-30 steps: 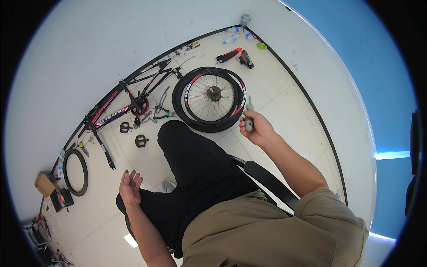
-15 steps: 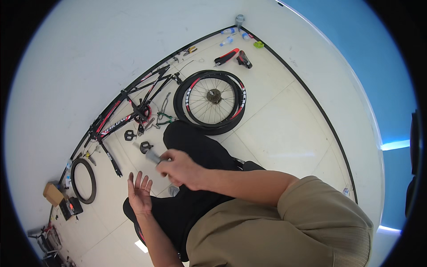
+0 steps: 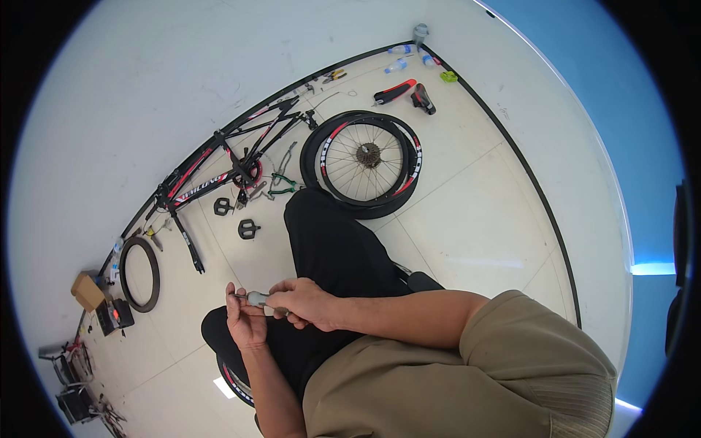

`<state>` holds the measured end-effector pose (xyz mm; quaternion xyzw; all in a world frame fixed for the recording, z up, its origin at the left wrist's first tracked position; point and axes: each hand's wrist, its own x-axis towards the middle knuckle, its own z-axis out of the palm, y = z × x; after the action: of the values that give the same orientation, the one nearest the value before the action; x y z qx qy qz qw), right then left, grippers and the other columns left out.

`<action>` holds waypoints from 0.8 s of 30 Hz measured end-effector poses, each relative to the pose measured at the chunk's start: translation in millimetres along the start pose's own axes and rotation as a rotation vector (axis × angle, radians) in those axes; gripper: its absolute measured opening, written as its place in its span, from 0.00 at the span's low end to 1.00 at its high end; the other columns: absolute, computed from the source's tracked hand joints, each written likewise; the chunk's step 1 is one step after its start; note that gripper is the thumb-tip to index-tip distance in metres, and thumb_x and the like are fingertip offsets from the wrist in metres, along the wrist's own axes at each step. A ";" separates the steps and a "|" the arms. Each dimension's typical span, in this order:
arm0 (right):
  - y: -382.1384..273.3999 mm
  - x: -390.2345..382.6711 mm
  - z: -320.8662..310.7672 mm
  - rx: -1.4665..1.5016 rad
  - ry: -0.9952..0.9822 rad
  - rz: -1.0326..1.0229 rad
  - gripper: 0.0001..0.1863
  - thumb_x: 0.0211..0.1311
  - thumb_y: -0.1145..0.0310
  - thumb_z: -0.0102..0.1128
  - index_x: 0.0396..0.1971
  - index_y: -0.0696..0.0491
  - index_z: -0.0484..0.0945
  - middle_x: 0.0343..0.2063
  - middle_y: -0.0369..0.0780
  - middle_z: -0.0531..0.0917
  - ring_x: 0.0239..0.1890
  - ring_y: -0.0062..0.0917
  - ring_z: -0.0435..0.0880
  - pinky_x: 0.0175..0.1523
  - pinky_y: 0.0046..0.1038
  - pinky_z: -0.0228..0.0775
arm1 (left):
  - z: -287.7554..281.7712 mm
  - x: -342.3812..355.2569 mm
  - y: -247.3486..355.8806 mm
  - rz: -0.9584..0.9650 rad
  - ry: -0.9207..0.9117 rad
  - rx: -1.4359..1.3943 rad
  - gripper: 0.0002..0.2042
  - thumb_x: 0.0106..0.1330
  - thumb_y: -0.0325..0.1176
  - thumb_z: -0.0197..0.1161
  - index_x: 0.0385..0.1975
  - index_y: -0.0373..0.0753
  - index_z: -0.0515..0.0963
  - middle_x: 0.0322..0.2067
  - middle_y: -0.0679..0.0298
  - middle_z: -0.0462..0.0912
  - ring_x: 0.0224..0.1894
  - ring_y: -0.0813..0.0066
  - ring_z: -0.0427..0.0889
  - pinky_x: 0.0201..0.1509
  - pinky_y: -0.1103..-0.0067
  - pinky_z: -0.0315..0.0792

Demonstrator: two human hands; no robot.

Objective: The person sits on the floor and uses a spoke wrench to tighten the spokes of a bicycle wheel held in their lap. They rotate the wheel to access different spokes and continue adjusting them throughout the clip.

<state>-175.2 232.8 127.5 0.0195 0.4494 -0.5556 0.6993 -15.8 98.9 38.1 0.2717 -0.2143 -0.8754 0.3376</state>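
Observation:
In front of my lap, my right hand (image 3: 303,301) is closed round the rear of a grey screwdriver-like tool (image 3: 257,298). A thin dark shaft points left from its pale grey body. My left hand (image 3: 248,327) is palm up, its fingers curled at the shaft's end. What sits at the tip, if anything, is too small to make out. Beyond my hands, a black pedal (image 3: 249,229) lies on the floor, and a second pedal (image 3: 223,206) lies close to the bicycle frame (image 3: 201,188).
Stacked wheels (image 3: 415,175) lie beyond my knee. Green-handled pliers (image 3: 282,191) lie beside the frame. A loose tyre (image 3: 155,277) and an open cardboard box (image 3: 87,292) are at the left. Saddles (image 3: 395,92) and water bottles (image 3: 396,66) lie near the far corner.
My right hand has brought the tool down and level toward my left hand. The left fingers, spread before, are now curled at its shaft. The view has shifted slightly.

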 end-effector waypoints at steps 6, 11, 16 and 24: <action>-5.6 0.5 -4.3 0.175 0.024 0.071 0.15 0.66 0.59 0.55 0.42 0.56 0.73 0.26 0.37 0.76 0.21 0.17 0.70 0.23 0.23 0.63 | -25.9 15.4 1.9 -0.025 -0.111 -0.163 0.08 0.72 0.37 0.55 0.40 0.42 0.77 0.37 0.64 0.83 0.38 0.73 0.81 0.48 0.73 0.74; -0.9 5.4 -7.7 0.224 0.021 0.145 0.14 0.70 0.57 0.51 0.40 0.54 0.73 0.25 0.37 0.76 0.21 0.18 0.70 0.25 0.24 0.64 | -21.8 18.2 -1.2 -0.007 -0.010 -0.093 0.10 0.72 0.42 0.54 0.35 0.43 0.78 0.35 0.66 0.83 0.37 0.73 0.80 0.48 0.70 0.74; 0.3 8.2 -10.1 0.409 0.014 0.149 0.14 0.72 0.56 0.47 0.35 0.52 0.72 0.25 0.36 0.77 0.21 0.18 0.69 0.27 0.25 0.65 | -11.1 18.9 -1.3 -0.028 0.023 -0.057 0.12 0.71 0.45 0.55 0.34 0.45 0.78 0.33 0.68 0.83 0.38 0.73 0.81 0.48 0.69 0.73; -1.3 9.2 -12.4 0.408 0.047 0.187 0.13 0.73 0.57 0.47 0.35 0.51 0.71 0.24 0.36 0.77 0.22 0.19 0.70 0.28 0.25 0.65 | -8.0 21.3 -7.0 -0.039 0.151 -0.014 0.13 0.70 0.47 0.57 0.33 0.45 0.76 0.31 0.70 0.81 0.33 0.76 0.77 0.45 0.73 0.72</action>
<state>-184.0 231.8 114.8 0.2150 0.3400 -0.5672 0.7186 -27.4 87.0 21.1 0.3386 -0.1770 -0.8604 0.3373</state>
